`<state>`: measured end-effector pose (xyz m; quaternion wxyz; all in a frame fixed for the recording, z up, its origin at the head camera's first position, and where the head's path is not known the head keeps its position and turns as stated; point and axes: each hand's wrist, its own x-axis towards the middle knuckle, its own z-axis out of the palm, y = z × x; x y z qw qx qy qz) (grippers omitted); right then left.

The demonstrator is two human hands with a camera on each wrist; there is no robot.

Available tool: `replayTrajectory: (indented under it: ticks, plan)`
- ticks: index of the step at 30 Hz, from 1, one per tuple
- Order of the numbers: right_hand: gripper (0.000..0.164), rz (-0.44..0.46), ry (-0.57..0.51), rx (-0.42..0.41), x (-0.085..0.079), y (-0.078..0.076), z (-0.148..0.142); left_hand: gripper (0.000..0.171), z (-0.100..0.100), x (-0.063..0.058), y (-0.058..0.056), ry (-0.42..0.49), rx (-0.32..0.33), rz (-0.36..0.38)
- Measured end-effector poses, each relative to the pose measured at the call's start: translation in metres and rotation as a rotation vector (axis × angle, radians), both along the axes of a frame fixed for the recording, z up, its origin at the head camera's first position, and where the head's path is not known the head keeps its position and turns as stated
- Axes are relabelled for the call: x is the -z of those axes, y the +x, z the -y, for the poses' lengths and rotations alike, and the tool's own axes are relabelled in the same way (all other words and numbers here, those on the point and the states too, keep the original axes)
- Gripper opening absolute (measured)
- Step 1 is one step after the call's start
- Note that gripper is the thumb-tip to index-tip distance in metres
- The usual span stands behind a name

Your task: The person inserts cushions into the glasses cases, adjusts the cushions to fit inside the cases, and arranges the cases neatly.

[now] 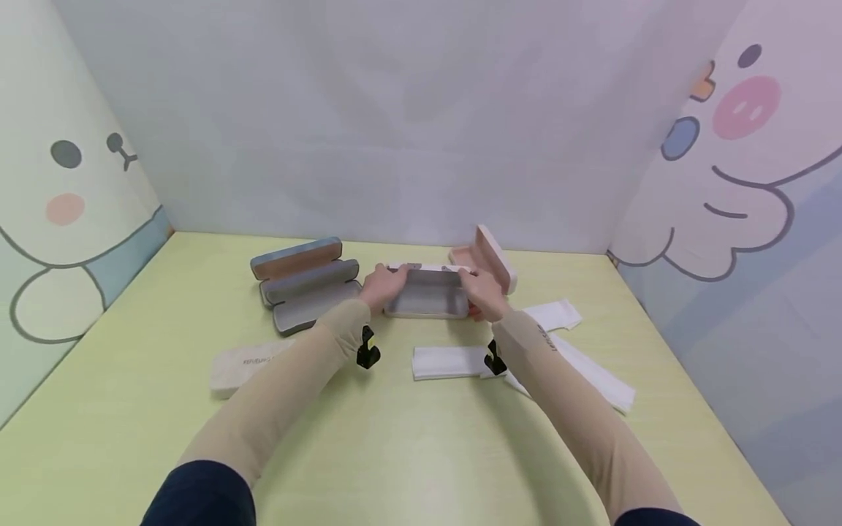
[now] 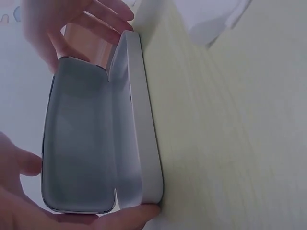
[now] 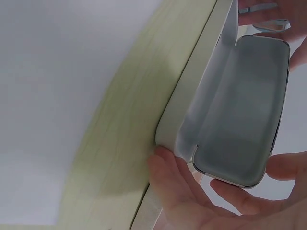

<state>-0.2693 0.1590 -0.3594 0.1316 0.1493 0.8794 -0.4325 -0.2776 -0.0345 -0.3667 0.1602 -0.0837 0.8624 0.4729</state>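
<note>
An open glasses case [image 1: 426, 299], pale outside and grey inside, sits on the table in front of me with its lid raised. My left hand [image 1: 384, 286] grips the case's left end, and its thumb lies at the lid's edge in the left wrist view. At the opposite end my right hand [image 1: 483, 292] holds the case the same way. In the right wrist view the right thumb [image 3: 285, 166] touches the lid [image 3: 244, 110], while other fingers reach the base. Part of an open pink case [image 1: 493, 259] is hidden behind the right hand.
Left of the hands stand an open blue case [image 1: 296, 259] and an open grey case [image 1: 312, 299]. A closed off-white case [image 1: 237, 369] lies nearer, partly behind the left sleeve. Folded white cloths [image 1: 447, 363] lie under and beside the right forearm. A curtain [image 1: 395, 146] backs the table.
</note>
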Motion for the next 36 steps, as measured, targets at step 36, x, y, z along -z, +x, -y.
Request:
replayTrajectory:
  ticks: [36]
  plan:
    - [0.056, 0.011, -0.063, -0.094, 0.003, 0.021, -0.014, 0.081, 0.005, 0.004, 0.032, -0.125, 0.047, -0.057]
